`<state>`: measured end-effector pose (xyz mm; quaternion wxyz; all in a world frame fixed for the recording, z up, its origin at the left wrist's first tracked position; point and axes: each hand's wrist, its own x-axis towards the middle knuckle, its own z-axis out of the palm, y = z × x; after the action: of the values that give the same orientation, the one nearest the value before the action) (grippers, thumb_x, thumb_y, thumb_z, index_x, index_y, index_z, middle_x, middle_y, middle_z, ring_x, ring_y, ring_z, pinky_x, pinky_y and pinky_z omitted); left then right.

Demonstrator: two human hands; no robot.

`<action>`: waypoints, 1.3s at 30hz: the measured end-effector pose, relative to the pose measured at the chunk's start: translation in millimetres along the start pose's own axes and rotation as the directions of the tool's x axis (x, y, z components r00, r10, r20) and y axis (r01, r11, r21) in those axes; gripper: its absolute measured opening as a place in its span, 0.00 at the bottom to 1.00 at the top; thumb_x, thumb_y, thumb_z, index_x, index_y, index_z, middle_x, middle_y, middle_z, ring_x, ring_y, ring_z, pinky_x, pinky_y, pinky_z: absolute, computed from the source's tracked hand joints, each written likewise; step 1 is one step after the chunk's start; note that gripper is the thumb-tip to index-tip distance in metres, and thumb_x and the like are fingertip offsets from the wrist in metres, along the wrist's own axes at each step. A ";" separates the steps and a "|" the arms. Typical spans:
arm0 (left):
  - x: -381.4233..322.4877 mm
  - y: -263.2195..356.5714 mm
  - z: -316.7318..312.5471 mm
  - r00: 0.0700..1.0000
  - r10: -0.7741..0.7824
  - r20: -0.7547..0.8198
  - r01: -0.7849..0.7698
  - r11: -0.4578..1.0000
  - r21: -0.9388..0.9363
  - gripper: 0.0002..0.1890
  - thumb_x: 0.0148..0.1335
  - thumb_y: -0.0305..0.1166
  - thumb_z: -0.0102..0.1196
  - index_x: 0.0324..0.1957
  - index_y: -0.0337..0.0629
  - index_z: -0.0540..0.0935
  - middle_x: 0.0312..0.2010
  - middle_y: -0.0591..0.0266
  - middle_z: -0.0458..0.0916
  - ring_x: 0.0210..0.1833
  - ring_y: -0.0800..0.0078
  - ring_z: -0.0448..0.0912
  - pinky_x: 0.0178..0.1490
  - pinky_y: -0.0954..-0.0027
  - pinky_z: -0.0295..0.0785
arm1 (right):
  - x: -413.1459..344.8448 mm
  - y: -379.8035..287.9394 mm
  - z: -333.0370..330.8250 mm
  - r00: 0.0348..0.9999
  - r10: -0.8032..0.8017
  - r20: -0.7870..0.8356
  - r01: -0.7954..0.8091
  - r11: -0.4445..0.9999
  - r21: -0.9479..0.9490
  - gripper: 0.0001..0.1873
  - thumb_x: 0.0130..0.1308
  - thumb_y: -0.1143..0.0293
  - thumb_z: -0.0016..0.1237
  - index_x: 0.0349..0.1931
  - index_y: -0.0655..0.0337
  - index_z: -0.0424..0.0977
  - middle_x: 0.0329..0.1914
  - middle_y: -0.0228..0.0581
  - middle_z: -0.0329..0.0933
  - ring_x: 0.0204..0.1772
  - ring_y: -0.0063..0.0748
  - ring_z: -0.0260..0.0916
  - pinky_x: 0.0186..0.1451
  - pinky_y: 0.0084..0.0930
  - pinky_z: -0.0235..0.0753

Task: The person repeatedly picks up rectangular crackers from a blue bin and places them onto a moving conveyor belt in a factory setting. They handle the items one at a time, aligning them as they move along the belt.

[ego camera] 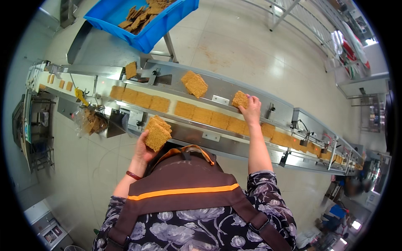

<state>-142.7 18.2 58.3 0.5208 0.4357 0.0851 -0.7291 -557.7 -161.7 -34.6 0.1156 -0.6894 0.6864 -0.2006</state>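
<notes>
My left hand (145, 147) holds a small stack of square, grainy golden-brown biscuits (158, 133) in front of my apron, by the near side of the conveyor. Across the belt, my right hand (252, 109) grips another biscuit piece (240, 99) over the far metal ledge. Between my hands a row of similar biscuits (204, 115) lies nearly edge to edge on the pale conveyor belt (172, 107). A few overlapping biscuits (194, 84) rest on the far ledge (220, 91), left of my right hand.
A blue plastic crate (138, 39) with broken brown biscuit pieces stands beyond the conveyor at upper left. One biscuit (131, 70) leans on the far rail. A clear plastic bag (88, 120) of pieces hangs at the near left. Metal sensor brackets (304, 138) cross the line at right.
</notes>
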 end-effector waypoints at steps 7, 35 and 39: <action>13.2 16.9 -4.1 0.997 -0.035 0.075 0.031 0.997 0.064 0.31 0.57 0.45 0.59 0.61 0.47 0.68 0.55 0.58 0.75 0.56 0.60 0.75 0.53 0.59 0.74 | -0.2 5.8 -1.4 0.984 0.177 0.007 -0.175 0.965 0.196 0.30 0.46 0.56 0.65 0.51 0.55 0.75 0.55 0.39 0.71 0.57 0.44 0.65 0.61 0.38 0.65; 62.3 100.9 -67.8 0.932 -0.155 0.329 0.170 0.985 -0.015 0.24 0.68 0.47 0.44 0.61 0.47 0.68 0.57 0.62 0.75 0.57 0.64 0.75 0.58 0.58 0.73 | -69.1 -371.6 36.4 0.725 -0.669 0.164 0.500 0.675 0.542 0.32 0.45 0.71 0.64 0.54 0.58 0.71 0.56 0.44 0.66 0.59 0.48 0.66 0.59 0.37 0.71; 67.6 96.3 -77.4 0.915 -0.193 0.355 0.228 0.972 -0.058 0.23 0.69 0.49 0.42 0.60 0.48 0.70 0.56 0.62 0.75 0.55 0.65 0.76 0.54 0.60 0.75 | -74.8 -374.2 36.1 0.773 -0.624 0.116 0.504 0.715 0.484 0.32 0.44 0.72 0.66 0.54 0.60 0.71 0.58 0.46 0.66 0.58 0.51 0.67 0.56 0.39 0.73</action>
<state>-25.4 -26.1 -5.8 0.4669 0.2627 0.0743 -0.8411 -203.5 -80.0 87.0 0.2884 -0.8450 0.3567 -0.2748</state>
